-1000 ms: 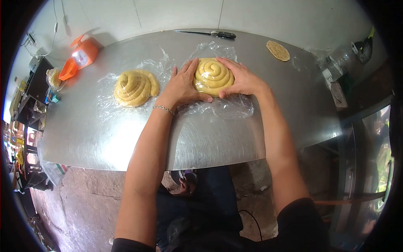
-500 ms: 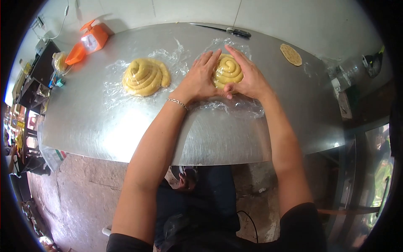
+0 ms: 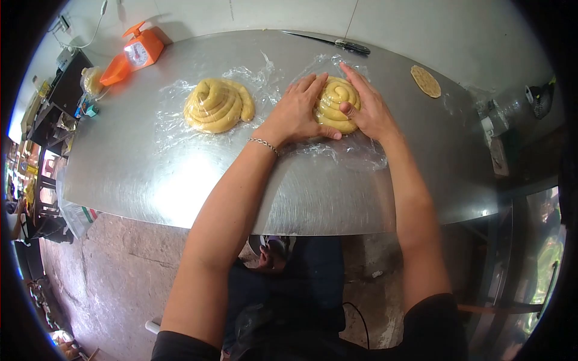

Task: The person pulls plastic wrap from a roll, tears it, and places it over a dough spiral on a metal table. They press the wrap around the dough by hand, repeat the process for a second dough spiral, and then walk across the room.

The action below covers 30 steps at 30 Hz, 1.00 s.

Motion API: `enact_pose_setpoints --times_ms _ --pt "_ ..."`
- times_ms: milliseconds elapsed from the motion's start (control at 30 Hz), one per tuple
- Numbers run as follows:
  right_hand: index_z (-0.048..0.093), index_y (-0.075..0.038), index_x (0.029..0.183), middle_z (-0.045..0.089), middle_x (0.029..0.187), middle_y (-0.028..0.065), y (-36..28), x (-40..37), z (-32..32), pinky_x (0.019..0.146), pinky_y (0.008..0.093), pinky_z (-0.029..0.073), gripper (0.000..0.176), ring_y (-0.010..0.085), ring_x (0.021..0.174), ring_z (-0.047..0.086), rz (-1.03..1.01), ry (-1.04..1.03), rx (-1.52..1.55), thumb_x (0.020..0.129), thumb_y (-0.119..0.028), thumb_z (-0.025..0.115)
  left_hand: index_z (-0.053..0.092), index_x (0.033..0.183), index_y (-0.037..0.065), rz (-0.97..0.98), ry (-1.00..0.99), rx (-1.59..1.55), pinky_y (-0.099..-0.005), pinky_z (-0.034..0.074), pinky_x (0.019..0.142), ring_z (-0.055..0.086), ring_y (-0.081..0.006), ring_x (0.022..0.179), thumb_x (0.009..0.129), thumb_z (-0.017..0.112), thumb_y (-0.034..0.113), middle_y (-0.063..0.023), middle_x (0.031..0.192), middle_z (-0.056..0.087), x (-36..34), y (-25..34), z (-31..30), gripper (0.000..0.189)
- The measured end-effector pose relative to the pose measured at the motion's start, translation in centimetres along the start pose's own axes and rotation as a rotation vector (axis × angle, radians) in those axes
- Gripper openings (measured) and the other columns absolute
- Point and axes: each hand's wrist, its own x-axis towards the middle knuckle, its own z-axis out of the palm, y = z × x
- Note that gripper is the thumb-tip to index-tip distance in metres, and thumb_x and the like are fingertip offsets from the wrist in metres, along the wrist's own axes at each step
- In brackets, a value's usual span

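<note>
A yellow dough coil (image 3: pixel 335 107), wound up in a spiral, lies on clear plastic wrap (image 3: pixel 367 154) between my two hands. My left hand (image 3: pixel 301 108) curves along its left side, thumb across the front edge. Against its right side rests my right hand (image 3: pixel 372 111), the fingers long and the thumb on the dough's surface. Together the hands cup the coil, hiding parts of both its sides. To the left sits a second dough coil (image 3: pixel 214 108), with one loose end at its right and shiny wrap over and around it.
The steel table (image 3: pixel 325 204) has a knife (image 3: pixel 352 46) at its back edge and a flat round piece (image 3: pixel 426 82) at the back right. An orange kitchen scale (image 3: pixel 141 51) and orange tray (image 3: pixel 115 70) stand at the far left. A plastic bottle (image 3: pixel 506 114) lies at the right edge.
My right thumb has moved from the coil's front edge up onto its surface. My left thumb now reaches further along the front. The view has shifted slightly.
</note>
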Motion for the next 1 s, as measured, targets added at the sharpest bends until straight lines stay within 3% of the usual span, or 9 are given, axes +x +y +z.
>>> enact_pose_setpoints --times_ms 600,1000 --pt "0.046 -0.010 0.165 0.046 0.169 0.0221 0.6 -0.1 0.5 0.128 0.0492 0.037 0.097 0.0407 0.158 0.041 0.032 0.014 -0.028 0.100 -0.082 0.048 0.040 0.165 0.000 -0.013 -0.017 0.020 -0.0504 0.038 0.129 0.042 -0.0449 0.156 0.060 0.099 0.066 -0.0307 0.165 0.044 0.0 0.1 -0.1 0.138" --pt "0.052 -0.006 0.161 0.048 0.167 0.0238 1.1 -0.1 0.2 0.128 0.0467 0.037 0.091 0.0400 0.157 0.043 0.059 0.023 -0.019 0.105 -0.078 0.045 0.040 0.164 0.000 -0.025 -0.022 -0.010 -0.0487 0.038 0.129 0.042 -0.0442 0.156 0.059 0.100 0.064 -0.0302 0.166 0.044 0.0 0.3 -0.4 0.137"
